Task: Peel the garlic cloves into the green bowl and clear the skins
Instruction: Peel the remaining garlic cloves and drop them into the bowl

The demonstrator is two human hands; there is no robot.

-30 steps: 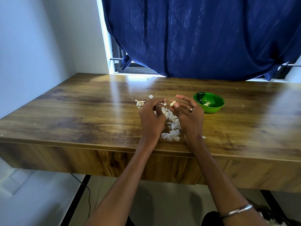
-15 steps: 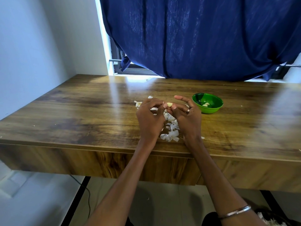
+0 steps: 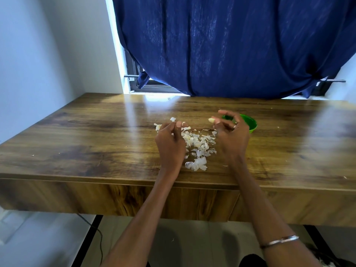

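Both forearms were bare from the lower edge of the frame up to the hands, with no sleeves showing. A thin silver-coloured bangle (image 3: pixel 279 241) circled the right forearm at the lower right of the frame. A small pale ring (image 3: pixel 234 126) showed on a finger of the right hand (image 3: pixel 232 134), right of centre. The left hand (image 3: pixel 170 143), near the centre, wore nothing visible. Dark clothing (image 3: pixel 252 261) showed at the bottom edge, between the arms.
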